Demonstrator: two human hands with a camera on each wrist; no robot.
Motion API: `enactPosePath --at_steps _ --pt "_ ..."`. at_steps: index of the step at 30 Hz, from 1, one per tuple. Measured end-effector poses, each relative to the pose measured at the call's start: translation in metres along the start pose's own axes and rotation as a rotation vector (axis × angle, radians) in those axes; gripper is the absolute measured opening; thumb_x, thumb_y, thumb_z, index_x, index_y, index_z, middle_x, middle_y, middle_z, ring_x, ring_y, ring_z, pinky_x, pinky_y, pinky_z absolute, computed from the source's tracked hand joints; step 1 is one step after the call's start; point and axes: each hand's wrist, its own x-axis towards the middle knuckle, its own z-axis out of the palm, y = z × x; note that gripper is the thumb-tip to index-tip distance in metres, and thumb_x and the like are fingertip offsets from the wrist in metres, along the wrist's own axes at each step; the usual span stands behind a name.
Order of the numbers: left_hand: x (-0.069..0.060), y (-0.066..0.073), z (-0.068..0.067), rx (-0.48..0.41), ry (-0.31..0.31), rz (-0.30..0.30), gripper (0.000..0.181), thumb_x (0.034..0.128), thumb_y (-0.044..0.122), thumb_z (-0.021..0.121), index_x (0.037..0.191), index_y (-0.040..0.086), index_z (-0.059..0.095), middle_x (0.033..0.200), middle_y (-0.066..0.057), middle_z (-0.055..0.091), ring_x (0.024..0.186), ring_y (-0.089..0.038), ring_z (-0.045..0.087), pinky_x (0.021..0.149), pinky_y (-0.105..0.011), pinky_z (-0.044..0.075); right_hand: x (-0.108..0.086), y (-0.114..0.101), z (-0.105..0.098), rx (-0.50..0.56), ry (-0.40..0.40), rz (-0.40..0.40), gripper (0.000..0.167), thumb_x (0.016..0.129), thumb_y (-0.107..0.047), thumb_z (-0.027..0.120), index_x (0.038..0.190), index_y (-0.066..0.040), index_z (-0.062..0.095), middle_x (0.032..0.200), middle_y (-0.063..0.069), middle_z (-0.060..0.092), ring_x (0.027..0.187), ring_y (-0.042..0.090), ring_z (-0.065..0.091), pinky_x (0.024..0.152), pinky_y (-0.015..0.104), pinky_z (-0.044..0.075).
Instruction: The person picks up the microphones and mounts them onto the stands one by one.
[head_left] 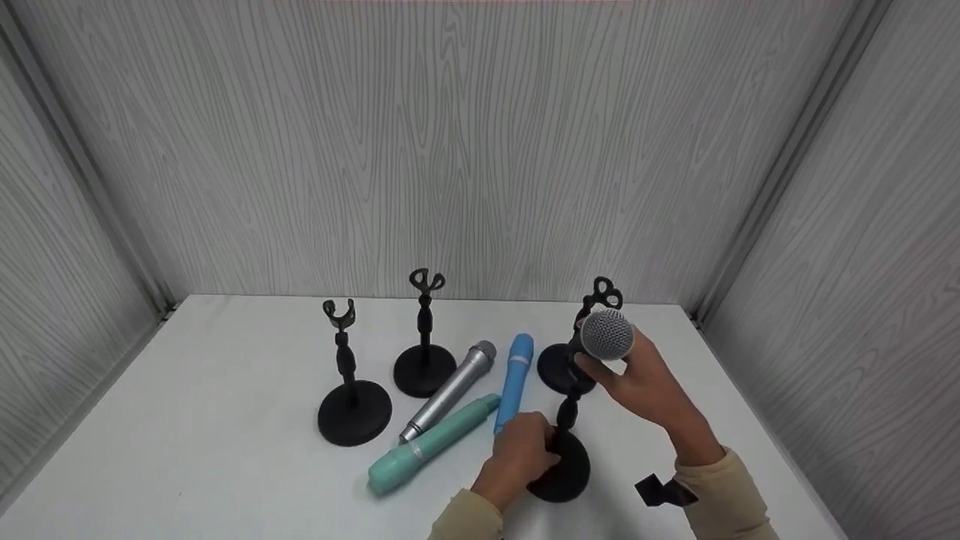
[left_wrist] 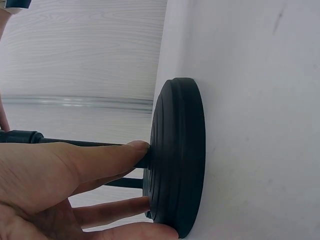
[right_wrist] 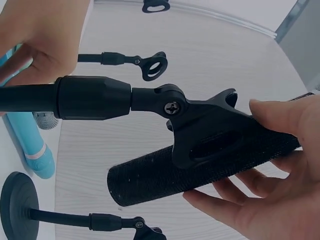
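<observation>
My left hand (head_left: 521, 446) grips the front right black microphone stand (head_left: 568, 469) low down. In the left wrist view, its thumb lies along the pole by the round base (left_wrist: 177, 160) and fingertips touch the base's edge. A black microphone (right_wrist: 145, 177) with a silver mesh head (head_left: 607, 335) is in my right hand (head_left: 641, 382), thumb on one side and fingers on the other. Seen from the right wrist, the microphone's body lies against the stand's clip (right_wrist: 205, 130), tilted; how deeply it sits there I cannot tell.
Two black stands with bare clips, one nearer (head_left: 354, 412) and one farther (head_left: 424, 371), stand on the left. Another stand (head_left: 555, 367) is behind my right hand. Between them lie silver (head_left: 454, 390), teal (head_left: 439, 442) and blue (head_left: 514, 379) microphones. Grey wood-grain walls enclose the white table (head_left: 225, 465).
</observation>
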Motion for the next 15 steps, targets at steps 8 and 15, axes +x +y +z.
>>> enactPosePath --at_steps 8,15 --pt "0.001 0.0003 0.0002 0.011 0.001 0.0 0.018 0.081 0.009 0.087 0.094 0.003 0.075 0.082 -0.006 0.073 0.079 -0.02 0.07 0.074 -0.038 0.059 0.0012 -0.0028 0.0054 -0.088 -0.042 -0.026 0.073 0.07 -0.008 0.095 0.132 -0.007 0.056 0.124 -0.002 0.064 0.117 0.009 0.06 0.104 0.036 0.051" --pt "0.0015 -0.0013 -0.0001 0.018 0.007 0.02 0.019 0.0793 0.009 0.088 0.093 0.003 0.076 0.081 -0.006 0.074 0.078 -0.019 0.07 0.071 -0.036 0.058 -0.0004 -0.0044 0.0084 -0.169 -0.038 0.032 0.077 0.065 0.0 0.096 0.133 0.002 0.058 0.128 0.012 0.068 0.123 0.029 0.066 0.104 0.053 0.053"
